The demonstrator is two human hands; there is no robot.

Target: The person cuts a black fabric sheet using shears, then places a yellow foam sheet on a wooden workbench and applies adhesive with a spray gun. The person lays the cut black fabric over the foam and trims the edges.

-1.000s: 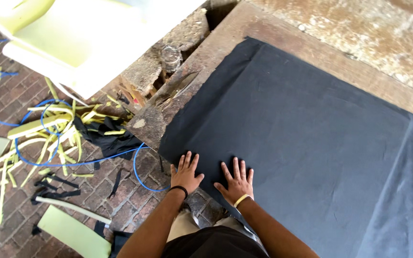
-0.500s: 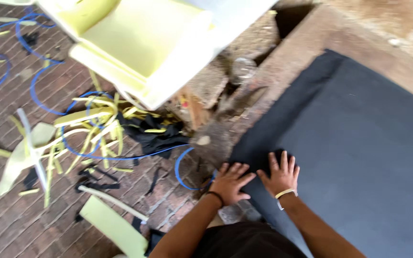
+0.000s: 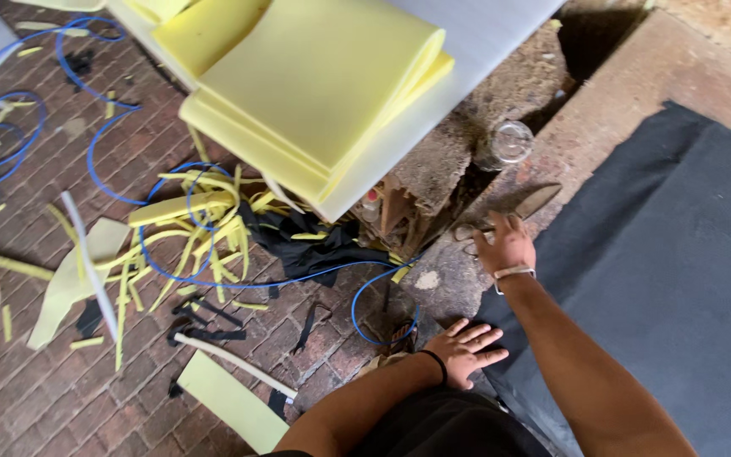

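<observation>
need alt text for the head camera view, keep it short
Seen from above, a person's right hand reaches for large scissors at the edge of a dark fabric sheet, while the left hand presses flat on its corner. Yellow foam sheets lie nearby.

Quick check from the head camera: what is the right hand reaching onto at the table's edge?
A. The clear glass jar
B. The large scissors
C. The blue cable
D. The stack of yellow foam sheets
B: the right hand lies over the handles of the large scissors, whose blades point away beside the dark fabric, while the left hand rests flat at the fabric's near corner.
</observation>
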